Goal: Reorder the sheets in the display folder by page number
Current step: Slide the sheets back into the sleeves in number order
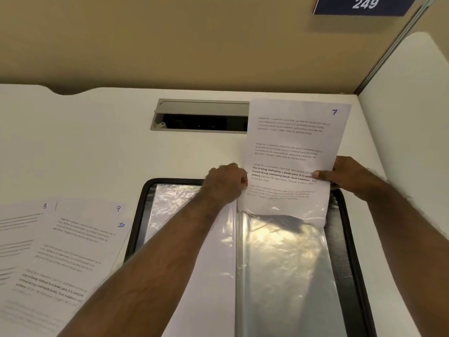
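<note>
- Loose sheets 8 [24, 229], 9 [92, 215], 10 [60, 268] lie fanned on desk [97, 142], left of display folder [349, 239]; not yet filed.
- Folder open; clear sleeve [284, 263] takes sheet 7 [291, 147], lower part inside.
- Left hand [226, 183] pinches sleeve mouth; right hand [349, 176] grips sheet edge.
- Judgement: 7 going in, three left.
- Cable slot [201, 117] behind.

Head cam, looks fwd and down, close over desk [102, 147], one view

Both hands forward: left [224, 182] fisted, right [345, 176] pinching.
</note>
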